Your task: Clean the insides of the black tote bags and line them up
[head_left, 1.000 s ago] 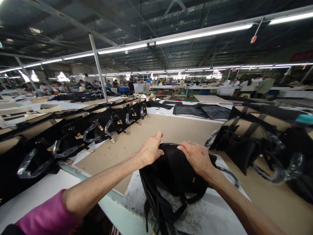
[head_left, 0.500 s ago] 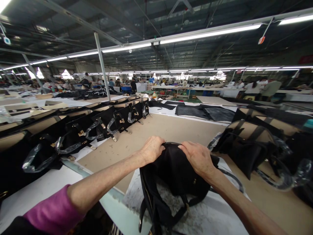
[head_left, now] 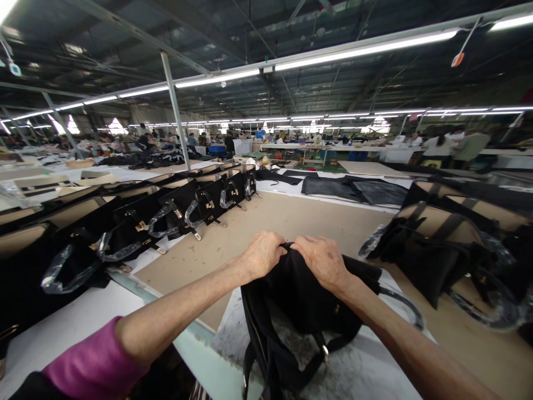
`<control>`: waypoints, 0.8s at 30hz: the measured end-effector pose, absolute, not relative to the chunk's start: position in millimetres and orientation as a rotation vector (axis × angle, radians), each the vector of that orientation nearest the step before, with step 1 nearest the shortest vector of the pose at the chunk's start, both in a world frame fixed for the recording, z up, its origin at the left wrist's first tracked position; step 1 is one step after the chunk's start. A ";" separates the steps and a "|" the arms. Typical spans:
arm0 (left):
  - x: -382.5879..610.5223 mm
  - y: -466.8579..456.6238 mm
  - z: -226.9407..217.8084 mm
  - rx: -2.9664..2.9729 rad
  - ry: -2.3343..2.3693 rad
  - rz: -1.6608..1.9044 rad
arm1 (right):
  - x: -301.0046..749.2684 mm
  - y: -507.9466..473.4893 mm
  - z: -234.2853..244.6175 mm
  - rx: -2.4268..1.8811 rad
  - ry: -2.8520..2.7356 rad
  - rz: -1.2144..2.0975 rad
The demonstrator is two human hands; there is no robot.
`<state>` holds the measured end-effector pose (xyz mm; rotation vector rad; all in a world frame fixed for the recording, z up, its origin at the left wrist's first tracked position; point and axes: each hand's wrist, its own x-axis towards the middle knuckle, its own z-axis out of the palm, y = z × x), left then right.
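A black bag (head_left: 291,300) with straps, a zip and small metal fittings rests on a smudged white sheet (head_left: 358,372) in front of me. My left hand (head_left: 264,254) is closed on the bag's far top edge, thumb and fingers pinching the fabric. Close beside it, my right hand (head_left: 322,261) grips the same edge from the right, its fingers curled over the far side and partly hidden. Below my hands the bag's straps hang loose toward the table's near edge.
Black handbags (head_left: 179,214) with plastic-wrapped handles stand in rows at left. More bags (head_left: 428,250) lie at right. Dark flat panels (head_left: 353,189) lie across the tan board (head_left: 233,233)'s far end. A metal post (head_left: 175,111) rises behind; people work in the distance.
My right hand has moved left along the bag's top edge, so the gap between my hands is narrower. My left hand keeps its hold. The view has shifted slightly.
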<state>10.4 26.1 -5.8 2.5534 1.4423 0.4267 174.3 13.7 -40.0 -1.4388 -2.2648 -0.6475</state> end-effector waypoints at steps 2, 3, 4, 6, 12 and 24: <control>11.6 25.9 -4.4 2.526 1.460 0.424 | 175.1 14.3 -40.7 -1.450 -2.249 -0.645; 12.1 25.8 -3.8 2.513 1.464 0.426 | 175.5 14.4 -40.7 -1.450 -2.250 -0.636; 12.4 25.6 -3.4 2.507 1.463 0.429 | 175.8 14.5 -40.3 -1.446 -2.258 -0.623; 12.6 25.2 -3.1 2.509 1.453 0.439 | 176.3 14.2 -38.8 -1.444 -2.272 -0.595; 12.2 23.2 -4.4 2.522 1.434 0.472 | 175.5 9.9 -37.5 -1.474 -2.278 -0.566; -1.1 10.6 -10.3 2.384 1.279 0.692 | 155.8 -4.7 -6.5 -1.384 -2.549 -0.187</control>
